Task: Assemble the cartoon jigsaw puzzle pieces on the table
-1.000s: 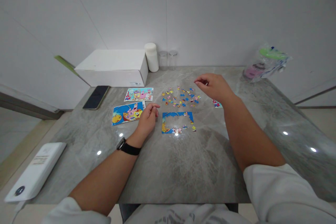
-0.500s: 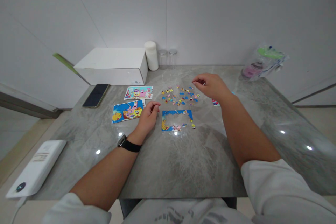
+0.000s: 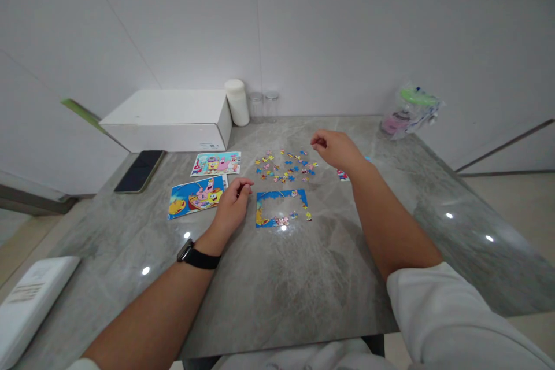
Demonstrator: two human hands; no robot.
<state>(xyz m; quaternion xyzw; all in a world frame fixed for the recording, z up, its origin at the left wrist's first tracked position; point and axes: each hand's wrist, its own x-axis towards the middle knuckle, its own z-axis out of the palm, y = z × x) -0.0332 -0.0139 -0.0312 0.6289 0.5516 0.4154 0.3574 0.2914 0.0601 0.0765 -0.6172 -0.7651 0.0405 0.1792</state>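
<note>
My left hand (image 3: 235, 202) rests with curled fingers between a blue picture card (image 3: 197, 196) and a partly assembled puzzle (image 3: 261, 199). That puzzle is a blue-edged frame with an open middle and a few pieces along its right and bottom sides. Loose puzzle pieces (image 3: 288, 170) lie scattered behind it. Just past their right back edge hovers my right hand (image 3: 333, 147), its fingertips pinched together; anything between them is too small to make out. A second picture card (image 3: 217, 163) lies behind the blue one. Another colourful card (image 3: 342, 175) is partly hidden by my right forearm.
A white box (image 3: 167, 118), a white bottle (image 3: 237, 103) and two clear jars (image 3: 264, 107) stand along the wall. A phone (image 3: 139, 171) and a white device (image 3: 37, 295) lie left. A bagged container with a green lid (image 3: 407, 113) stands back right.
The camera view has tilted and shifted, so the scene sits farther left and slightly lower. My right hand's fingers look more curled. My left hand stays beside the puzzle.
</note>
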